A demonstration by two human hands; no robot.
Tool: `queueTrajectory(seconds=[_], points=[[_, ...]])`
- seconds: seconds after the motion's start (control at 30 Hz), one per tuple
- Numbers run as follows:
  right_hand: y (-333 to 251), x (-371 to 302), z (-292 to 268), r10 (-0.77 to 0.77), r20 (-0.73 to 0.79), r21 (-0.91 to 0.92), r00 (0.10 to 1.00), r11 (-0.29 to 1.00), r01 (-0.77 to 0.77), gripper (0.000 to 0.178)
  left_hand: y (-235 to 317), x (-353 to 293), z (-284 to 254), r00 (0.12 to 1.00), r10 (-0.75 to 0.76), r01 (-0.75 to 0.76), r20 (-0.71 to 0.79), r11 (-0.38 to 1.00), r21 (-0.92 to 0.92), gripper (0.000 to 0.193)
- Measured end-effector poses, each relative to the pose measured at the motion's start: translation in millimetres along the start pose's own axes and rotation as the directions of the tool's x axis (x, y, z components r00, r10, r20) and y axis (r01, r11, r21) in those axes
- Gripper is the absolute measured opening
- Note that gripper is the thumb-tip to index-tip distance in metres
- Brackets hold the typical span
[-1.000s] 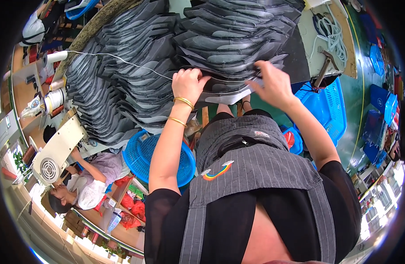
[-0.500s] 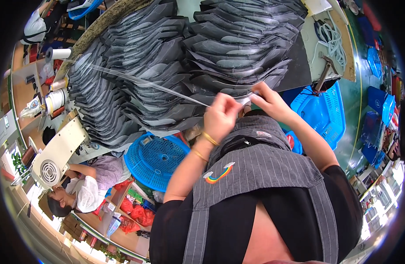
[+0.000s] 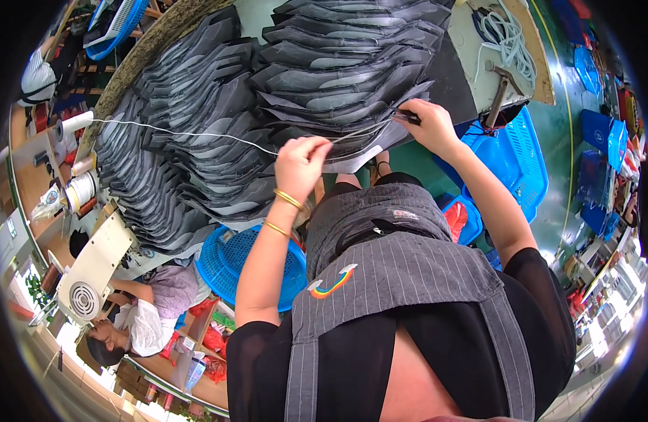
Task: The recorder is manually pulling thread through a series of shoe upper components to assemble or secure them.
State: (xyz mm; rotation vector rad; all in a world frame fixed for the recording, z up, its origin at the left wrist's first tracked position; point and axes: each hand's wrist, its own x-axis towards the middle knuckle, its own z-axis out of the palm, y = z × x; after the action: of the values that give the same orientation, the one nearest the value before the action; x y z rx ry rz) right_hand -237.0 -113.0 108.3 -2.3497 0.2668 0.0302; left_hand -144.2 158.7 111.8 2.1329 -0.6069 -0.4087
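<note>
Cord (image 3: pixel 190 133) pinched in left hand (image 3: pixel 301 163), right hand (image 3: pixel 432 128) curled around dark object (image 3: pixel 409 118)

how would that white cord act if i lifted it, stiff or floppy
The white cord is probably floppy, since it hangs in a loose wave between the white spool and the left hand. It is likely light, looking much thinner than the fingers.
</note>
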Motion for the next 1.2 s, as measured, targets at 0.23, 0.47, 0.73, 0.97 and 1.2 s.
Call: queueTrajectory(seconds=[0.23, 0.47, 0.73, 0.97, 1.2], points=[[9.8, 23.5, 4.2, 0.033, -0.090, -0.196, 0.995, 0.979, -0.050, 0.018, -14.6, 15.6, -5.7, 0.989, -0.089, 0.098, -0.115, 0.992, 0.083, 0.010], [-53.2, 13.8, -6.8, -0.106, -0.053, -0.155, 0.993, 0.983, 0.096, 0.031, -11.8, 19.9, -16.4, 0.973, 0.122, -0.014, -0.197, 0.881, 0.474, 0.016], [-113.6, 42.2, 73.3, -0.468, 0.065, -0.479, 0.882, 0.760, 0.439, 0.021, -2.3, 3.3, -58.3, 0.970, 0.220, -0.174, -0.099, 0.923, 0.343, 0.013], [-61.0, -13.3, 19.1, 0.160, 0.456, 0.491, 0.875, 0.775, -0.397, 0.032, 50.0, -34.4, 16.7, 0.987, -0.146, 0.159, 0.064, 0.854, -0.495, 0.016], [-65.6, -35.1, -53.6, 0.268, 0.131, 0.559, 0.954, 0.775, -0.295, 0.011, 96.9, 14.5, 64.1, 0.949, -0.085, 0.308, 0.304, 0.470, -0.827, 0.015]])
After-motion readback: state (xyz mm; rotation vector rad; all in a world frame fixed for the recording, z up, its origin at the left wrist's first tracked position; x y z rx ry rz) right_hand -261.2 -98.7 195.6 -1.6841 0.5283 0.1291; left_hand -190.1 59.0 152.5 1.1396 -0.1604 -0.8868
